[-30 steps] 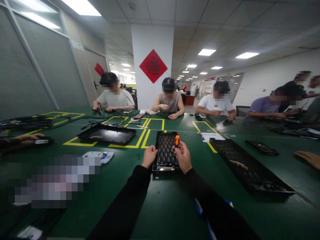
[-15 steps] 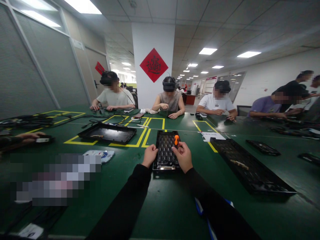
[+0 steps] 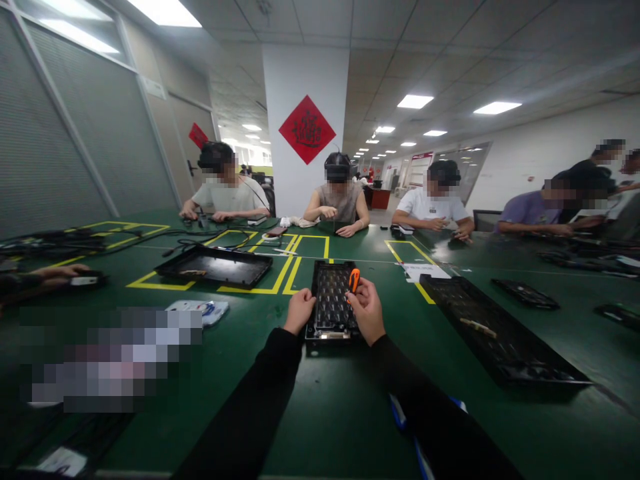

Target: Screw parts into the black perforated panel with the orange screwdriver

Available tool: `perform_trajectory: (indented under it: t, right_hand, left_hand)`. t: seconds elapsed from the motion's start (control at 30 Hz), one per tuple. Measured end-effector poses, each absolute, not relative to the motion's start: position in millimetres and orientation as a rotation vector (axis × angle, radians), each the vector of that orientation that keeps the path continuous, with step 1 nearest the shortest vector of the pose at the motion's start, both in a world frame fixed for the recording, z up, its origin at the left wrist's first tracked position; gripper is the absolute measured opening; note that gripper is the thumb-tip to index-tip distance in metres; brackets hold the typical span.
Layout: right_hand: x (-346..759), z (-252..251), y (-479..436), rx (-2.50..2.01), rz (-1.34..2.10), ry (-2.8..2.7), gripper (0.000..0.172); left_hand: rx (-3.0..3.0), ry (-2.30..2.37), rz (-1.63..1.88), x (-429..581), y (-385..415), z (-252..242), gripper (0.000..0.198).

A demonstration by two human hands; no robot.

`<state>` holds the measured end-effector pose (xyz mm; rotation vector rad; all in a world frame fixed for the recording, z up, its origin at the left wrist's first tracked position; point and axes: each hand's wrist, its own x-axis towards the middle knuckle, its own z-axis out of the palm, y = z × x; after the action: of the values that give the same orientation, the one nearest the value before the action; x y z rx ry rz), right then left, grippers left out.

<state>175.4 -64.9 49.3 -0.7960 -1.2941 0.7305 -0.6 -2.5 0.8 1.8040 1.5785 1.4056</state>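
A black plastic casing (image 3: 331, 293) with a ribbed, shiny inside lies in front of me on the green table. My left hand (image 3: 300, 311) is closed on its left edge, fingertips curled over the rim. Over the casing's right side, my right hand (image 3: 368, 311) pinches a small screwdriver (image 3: 355, 280) by its orange and black handle, which stands nearly upright. The screwdriver's lower end is too dark to make out. Along the casing's near end runs a pale metallic strip (image 3: 334, 336).
A black tray (image 3: 260, 273) stands at the left, and a long black tray (image 3: 545, 360) holding a tan piece at the right. Blue-and-white objects (image 3: 397, 412) lie partly under my right forearm. Cables (image 3: 135, 243) cross the far left. Several people sit around the table (image 3: 320, 420).
The orange handle has turned and tilted slightly in my right fingers, now showing a narrower side. My left hand and the casing have stayed in place.
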Motion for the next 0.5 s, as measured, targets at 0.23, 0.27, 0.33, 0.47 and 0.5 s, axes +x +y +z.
perform_trajectory:
  t: [0.23,0.27,0.33,0.47,0.5]
  right_hand:
    - [175.2,49.0,-66.0,-0.82,0.697,-1.342,0.035]
    - [175.6,49.1,-66.5,-0.828,0.684,-1.346,0.035]
    - [176.1,49.1,-66.9,-0.846,0.656,-1.348,0.034]
    - [175.8,49.0,-66.0,-0.847,0.654,-1.324,0.037]
    - [175.6,49.3,-65.9,-0.836,0.668,-1.318,0.038]
  left_hand:
    - [1.794,1.585,1.399,-0.9,-1.2,-1.0,0.026]
    - [1.791,1.583,1.399,-1.1,-0.9,-1.5,0.026]
    - [1.787,1.579,1.402,-1.4,-0.4,-2.3,0.026]
    - [1.792,1.578,1.401,-1.8,0.0,-2.9,0.026]
    - [1.793,1.58,1.4,-1.8,0.1,-2.9,0.026]
